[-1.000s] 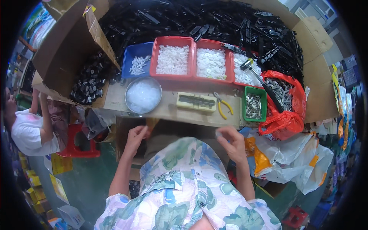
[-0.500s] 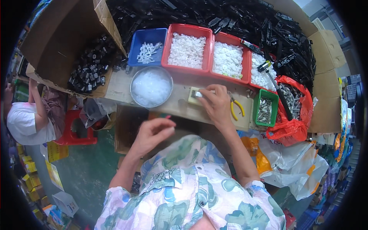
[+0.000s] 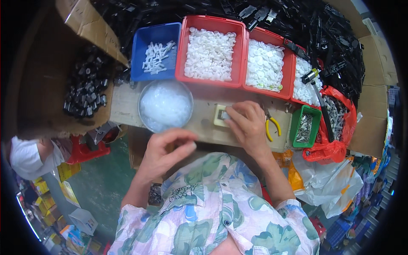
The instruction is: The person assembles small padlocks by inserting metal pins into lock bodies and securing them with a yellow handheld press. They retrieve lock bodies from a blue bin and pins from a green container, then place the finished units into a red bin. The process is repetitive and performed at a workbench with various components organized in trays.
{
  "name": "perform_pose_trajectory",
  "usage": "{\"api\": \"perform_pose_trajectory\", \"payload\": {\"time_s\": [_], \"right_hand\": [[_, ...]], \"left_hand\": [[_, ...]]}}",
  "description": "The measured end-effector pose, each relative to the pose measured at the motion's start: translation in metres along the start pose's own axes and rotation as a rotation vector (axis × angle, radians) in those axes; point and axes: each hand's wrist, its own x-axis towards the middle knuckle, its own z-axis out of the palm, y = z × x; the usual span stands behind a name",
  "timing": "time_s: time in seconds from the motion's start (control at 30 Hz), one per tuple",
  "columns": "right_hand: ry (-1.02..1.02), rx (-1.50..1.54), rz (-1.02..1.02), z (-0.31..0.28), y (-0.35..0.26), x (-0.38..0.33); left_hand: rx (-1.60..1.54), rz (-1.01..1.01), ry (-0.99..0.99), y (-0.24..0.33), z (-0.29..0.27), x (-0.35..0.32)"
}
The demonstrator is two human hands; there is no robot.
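Fingers of the left hand [image 3: 163, 148] are curling loosely together near the desk's [image 3: 204, 121] front edge, thumb meeting fingertips as if pinching something small, though nothing can be made out between them. Just beyond it, the right hand [image 3: 246, 125] is lying palm down on the desk, its fingers partly bent and pressing on a small cream-coloured block [image 3: 221, 115] that is sitting at the middle of the desk; whether it is gripping a part there is hidden under the fingers. Yellow-handled pliers [image 3: 272, 126] are lying untouched just right of that hand, and a green bin of small metal pieces [image 3: 304, 126] is standing beyond them. To the left of the block a round metal bowl of clear pieces [image 3: 165, 105] is resting near the left hand. Farther back, a blue tray of white pins [image 3: 156, 57] and red trays of white caps [image 3: 210, 53] are lining up along the desk's far side, with a heap of black parts [image 3: 297, 21] piling behind. Judging from this, the person is seating or steadying a piece on the block, and the next move is likely calling for the left hand to bring a small part over to the block accurately while the right is holding it firm.
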Motion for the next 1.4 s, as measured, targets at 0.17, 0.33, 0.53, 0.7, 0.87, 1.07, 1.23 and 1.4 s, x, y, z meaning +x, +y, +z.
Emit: {"api": "perform_pose_trajectory", "payload": {"time_s": [0.17, 0.33, 0.53, 0.7, 0.87, 1.07, 1.23, 1.4], "right_hand": [[-0.005, 0.024, 0.037, -0.008, -0.007, 0.005], [0.131, 0.061, 0.071, -0.043, 0.002, -0.011], [0.205, -0.21, 0.408, -0.104, 0.06, -0.065], [0.129, -0.274, 0.486, -0.115, 0.085, -0.093], [0.149, -0.316, 0.508, -0.108, 0.087, -0.09], [0.166, -0.292, 0.53, -0.109, 0.094, -0.089], [0.294, -0.142, 0.576, -0.113, 0.095, -0.086], [0.401, -0.01, 0.559, -0.115, 0.088, -0.082]], "left_hand": [[0.175, 0.085, 0.03, 0.026, -0.002, 0.027], [0.37, 0.156, 0.242, 0.034, -0.023, 0.045], [0.678, 0.361, 0.573, 0.009, -0.07, 0.086], [0.815, 0.507, 0.592, 0.019, -0.065, 0.118], [0.949, 0.684, 0.348, 0.036, -0.036, 0.139], [1.183, 0.751, 0.237, 0.035, -0.021, 0.169], [1.257, 0.729, 0.311, 0.032, -0.024, 0.181], [1.268, 0.7, 0.292, 0.032, -0.027, 0.182]]}}
